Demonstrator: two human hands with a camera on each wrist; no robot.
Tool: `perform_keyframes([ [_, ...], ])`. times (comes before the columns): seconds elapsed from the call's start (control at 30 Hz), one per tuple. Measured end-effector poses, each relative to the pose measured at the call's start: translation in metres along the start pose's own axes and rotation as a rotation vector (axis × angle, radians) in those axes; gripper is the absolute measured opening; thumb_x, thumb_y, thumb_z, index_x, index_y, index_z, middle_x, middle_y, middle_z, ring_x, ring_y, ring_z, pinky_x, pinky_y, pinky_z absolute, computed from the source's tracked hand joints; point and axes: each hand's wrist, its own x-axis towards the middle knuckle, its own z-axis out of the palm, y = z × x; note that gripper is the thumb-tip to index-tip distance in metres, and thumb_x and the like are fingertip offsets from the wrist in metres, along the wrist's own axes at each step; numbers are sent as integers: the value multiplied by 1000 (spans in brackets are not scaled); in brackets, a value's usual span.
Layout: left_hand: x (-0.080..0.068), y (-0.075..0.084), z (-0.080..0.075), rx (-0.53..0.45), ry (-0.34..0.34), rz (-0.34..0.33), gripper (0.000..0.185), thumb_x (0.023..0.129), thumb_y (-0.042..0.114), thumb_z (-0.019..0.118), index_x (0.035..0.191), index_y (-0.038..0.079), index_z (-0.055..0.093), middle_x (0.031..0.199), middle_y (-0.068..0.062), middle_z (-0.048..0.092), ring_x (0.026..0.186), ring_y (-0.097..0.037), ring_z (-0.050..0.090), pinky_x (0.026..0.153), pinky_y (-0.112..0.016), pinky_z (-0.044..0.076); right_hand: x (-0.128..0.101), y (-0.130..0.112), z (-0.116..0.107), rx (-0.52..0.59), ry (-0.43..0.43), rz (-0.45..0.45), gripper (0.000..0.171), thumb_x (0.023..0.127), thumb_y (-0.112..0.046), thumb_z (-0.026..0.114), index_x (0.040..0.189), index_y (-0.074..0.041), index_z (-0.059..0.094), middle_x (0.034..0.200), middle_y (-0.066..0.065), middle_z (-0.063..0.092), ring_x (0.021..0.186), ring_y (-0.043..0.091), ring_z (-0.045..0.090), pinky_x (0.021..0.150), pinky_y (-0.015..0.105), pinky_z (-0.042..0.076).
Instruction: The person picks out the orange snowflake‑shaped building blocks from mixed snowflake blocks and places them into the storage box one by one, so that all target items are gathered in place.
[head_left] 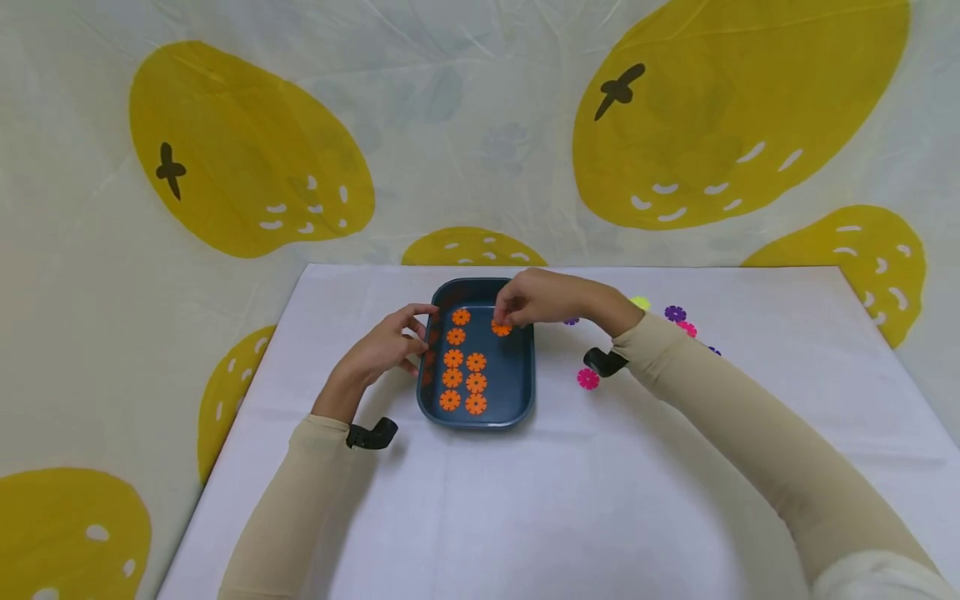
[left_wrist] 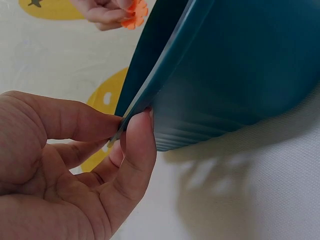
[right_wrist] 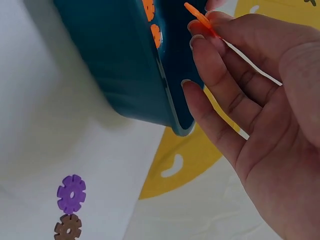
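Note:
A dark blue tray (head_left: 521, 379) stands on the white table and holds several orange flower-shaped discs (head_left: 476, 382) in two columns. My left hand (head_left: 386, 346) pinches the tray's left rim (left_wrist: 131, 116) between thumb and finger. My right hand (head_left: 536, 298) hovers over the tray's far right part and pinches one orange disc (head_left: 501, 328) at its fingertips; the disc (right_wrist: 199, 18) shows edge-on in the right wrist view, and in the left wrist view the orange disc (left_wrist: 135, 15) appears at the top.
Loose discs lie on the table right of the tray: pink (head_left: 588, 379), purple (head_left: 675, 313), yellow-green (head_left: 640, 302); a purple disc (right_wrist: 71, 193) and a brown disc (right_wrist: 67, 228) show in the right wrist view. A mango-print sheet (head_left: 247, 167) hangs behind the table.

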Motion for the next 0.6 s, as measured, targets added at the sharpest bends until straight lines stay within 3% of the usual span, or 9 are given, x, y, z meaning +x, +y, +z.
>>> perform_keyframes([
  [0.17, 0, 1, 0, -3, 11, -16, 65, 92, -5, 53, 153, 16, 41, 113, -16, 43, 94, -31, 54, 62, -42, 60, 6, -4, -1, -21, -19, -11, 16, 97, -14, 67, 110, -13, 76, 101, -1, 73, 90, 16, 64, 82, 30, 58],
  [0.6, -1, 1, 0, 3, 4, -13, 66, 93, -5, 52, 154, 13, 39, 114, -16, 42, 95, -31, 53, 64, -43, 60, 20, -4, 2, -55, -77, -2, 20, 98, -18, 67, 115, -13, 76, 102, -2, 73, 87, 15, 64, 81, 29, 58],
])
